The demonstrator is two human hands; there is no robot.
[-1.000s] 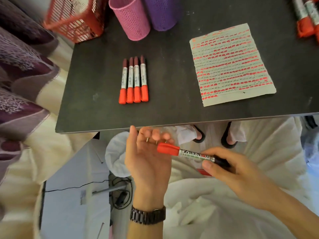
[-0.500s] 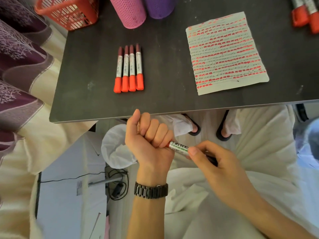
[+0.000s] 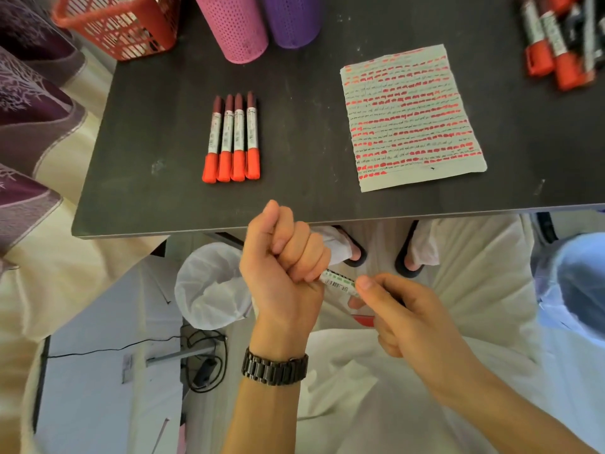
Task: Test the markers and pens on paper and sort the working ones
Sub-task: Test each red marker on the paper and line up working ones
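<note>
Below the table's front edge, my left hand [image 3: 284,260] is a closed fist around the cap end of a marker [image 3: 337,283]; the red cap is hidden inside the fist. My right hand [image 3: 399,316] pinches the marker's white labelled barrel from the right. On the black table [image 3: 147,191], several red-capped markers [image 3: 232,139] lie side by side in a row. To their right lies the test paper [image 3: 412,116], covered in rows of red strokes. More red-capped markers [image 3: 556,44] are heaped at the far right corner.
A pink mesh cup [image 3: 235,24], a purple mesh cup [image 3: 291,18] and a red basket [image 3: 121,24] stand along the table's back left. Under the table sit a white-lined bin [image 3: 212,286], cables and my feet in sandals. White cloth covers my lap.
One second ago my left hand was open under the red cap; it has since closed into a fist around it. Both hands stay below the table edge.
</note>
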